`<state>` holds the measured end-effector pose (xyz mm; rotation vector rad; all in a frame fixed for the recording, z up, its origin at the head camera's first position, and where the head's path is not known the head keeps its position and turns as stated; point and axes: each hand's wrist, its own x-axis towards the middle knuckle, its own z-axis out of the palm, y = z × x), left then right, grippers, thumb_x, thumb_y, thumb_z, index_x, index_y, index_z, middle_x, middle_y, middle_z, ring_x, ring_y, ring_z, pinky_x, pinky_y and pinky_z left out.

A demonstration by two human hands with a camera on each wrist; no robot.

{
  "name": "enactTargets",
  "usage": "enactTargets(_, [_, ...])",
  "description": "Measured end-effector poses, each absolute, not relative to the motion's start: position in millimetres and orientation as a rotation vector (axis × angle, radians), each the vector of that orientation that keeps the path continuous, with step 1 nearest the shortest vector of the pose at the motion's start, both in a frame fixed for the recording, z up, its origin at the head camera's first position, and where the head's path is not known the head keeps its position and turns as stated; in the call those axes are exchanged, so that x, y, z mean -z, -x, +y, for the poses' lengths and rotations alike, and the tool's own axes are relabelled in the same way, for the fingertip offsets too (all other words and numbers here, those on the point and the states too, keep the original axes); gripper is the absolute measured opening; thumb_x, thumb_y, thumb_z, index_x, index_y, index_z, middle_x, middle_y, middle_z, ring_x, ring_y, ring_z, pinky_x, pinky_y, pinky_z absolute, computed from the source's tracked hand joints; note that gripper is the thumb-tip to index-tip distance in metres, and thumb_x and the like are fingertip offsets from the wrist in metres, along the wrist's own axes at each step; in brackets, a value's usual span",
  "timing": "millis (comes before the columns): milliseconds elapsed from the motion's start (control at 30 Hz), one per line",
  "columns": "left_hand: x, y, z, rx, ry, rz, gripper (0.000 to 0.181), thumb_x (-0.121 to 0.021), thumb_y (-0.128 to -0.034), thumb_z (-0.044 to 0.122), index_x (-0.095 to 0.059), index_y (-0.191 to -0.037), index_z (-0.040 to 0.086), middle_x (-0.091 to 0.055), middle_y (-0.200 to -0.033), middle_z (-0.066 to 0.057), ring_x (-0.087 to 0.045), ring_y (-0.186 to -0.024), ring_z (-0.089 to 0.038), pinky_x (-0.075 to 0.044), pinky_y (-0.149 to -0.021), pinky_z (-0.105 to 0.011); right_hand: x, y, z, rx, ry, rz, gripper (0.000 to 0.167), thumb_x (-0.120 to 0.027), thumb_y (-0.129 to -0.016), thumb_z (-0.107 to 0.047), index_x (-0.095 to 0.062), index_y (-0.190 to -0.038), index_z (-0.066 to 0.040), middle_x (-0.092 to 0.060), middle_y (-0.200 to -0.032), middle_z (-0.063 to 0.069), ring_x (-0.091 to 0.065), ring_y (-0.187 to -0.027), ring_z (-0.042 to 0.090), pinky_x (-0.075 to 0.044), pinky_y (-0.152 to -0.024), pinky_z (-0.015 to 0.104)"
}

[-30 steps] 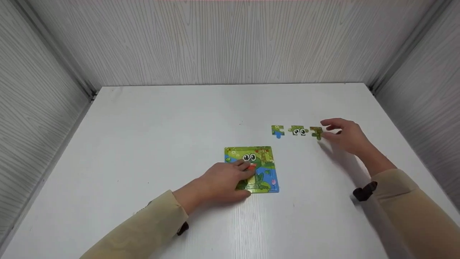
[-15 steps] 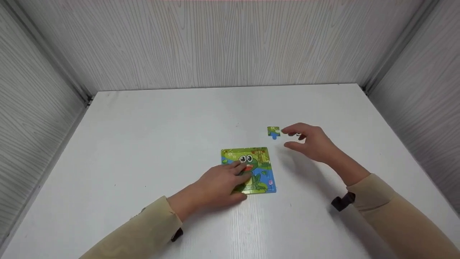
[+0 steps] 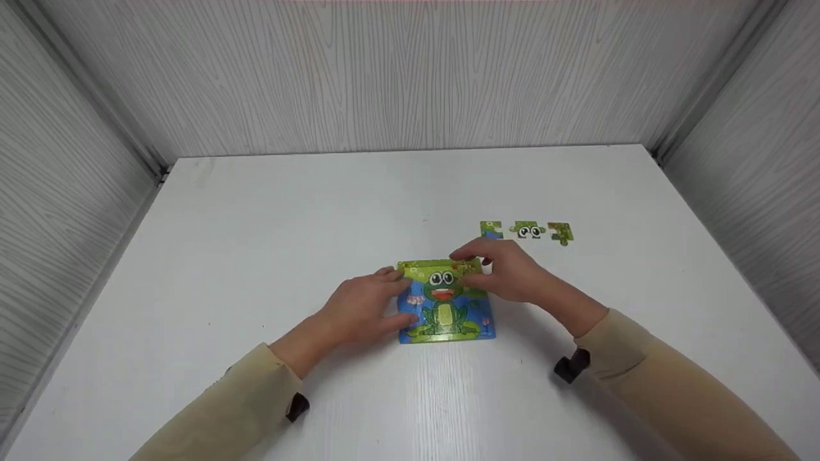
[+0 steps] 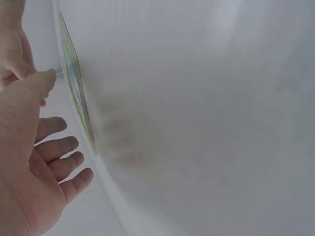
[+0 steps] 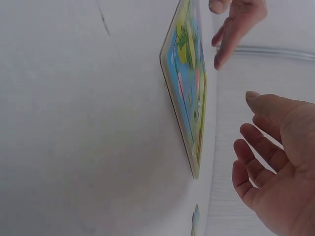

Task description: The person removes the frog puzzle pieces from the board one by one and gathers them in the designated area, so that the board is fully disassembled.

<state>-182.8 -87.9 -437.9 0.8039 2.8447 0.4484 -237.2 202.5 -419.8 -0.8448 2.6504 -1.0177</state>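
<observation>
Right hand (image 3: 506, 272): swinging from the loose pieces (image 3: 528, 230) to the far right corner of the frog board (image 3: 445, 314), gaping, holding nothing visible.
Left hand (image 3: 360, 306): drawing back to the frog board's left edge, hovering spread and unloaded.
Frog board: lying flat between both hands.
Loose pieces: running left to right, far and right of the frog board, nearer the right hand.

Right grip (image 3: 512, 273) hides some upper-right board (image 3: 444, 314) and tab of left piece (image 3: 491, 228); left grip (image 3: 360, 307), some left edge. Sleeves (image 3: 227, 406) cut off. Left wrist: board art blurred.
</observation>
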Motion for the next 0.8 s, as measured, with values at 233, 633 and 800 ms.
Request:
enactTargets(233, [445,194,-92,-0.544,-0.723,2.767,0.087,-0.068,-0.0958,0.064,-0.047,-0.162,0.012,-0.039,-0.169,-0.008,-0.032,-0.158,-0.03,-0.036,-0.122,-0.051,432,237,176,0.955,0.848,2.587,0.046,-0.083,-0.095,-0.028,-0.072,-0.136,-0.011,-0.071,-0.132,0.002,-0.065,-0.122,0.023,-0.052,-0.106,0.048])
enactTargets(633, [449,197,-94,-0.496,-0.7,2.737,0.09,-0.069,-0.0935,0.067,-0.047,-0.162,0.014,-0.036,-0.17,-0.005,-0.028,-0.159,-0.028,-0.035,-0.123,-0.05,448,241,160,0.874,0.915,2.554,0.04,-0.084,-0.093,-0.025,-0.076,-0.131,-0.016,-0.068,-0.123,0.0,-0.061,-0.111,0.02,-0.053,-0.101,0.041])
enactTargets(800, [447,197,-94,-0.463,-0.701,2.731,0.09,-0.068,-0.0941,0.068,-0.046,-0.162,0.013,-0.035,-0.17,-0.006,-0.027,-0.159,-0.028,-0.035,-0.123,-0.05,452,243,162,0.884,0.937,2.514,0.043,-0.087,-0.091,-0.029,-0.076,-0.132,-0.018,-0.063,-0.129,0.001,-0.058,-0.118,0.022,-0.05,-0.105,0.042])
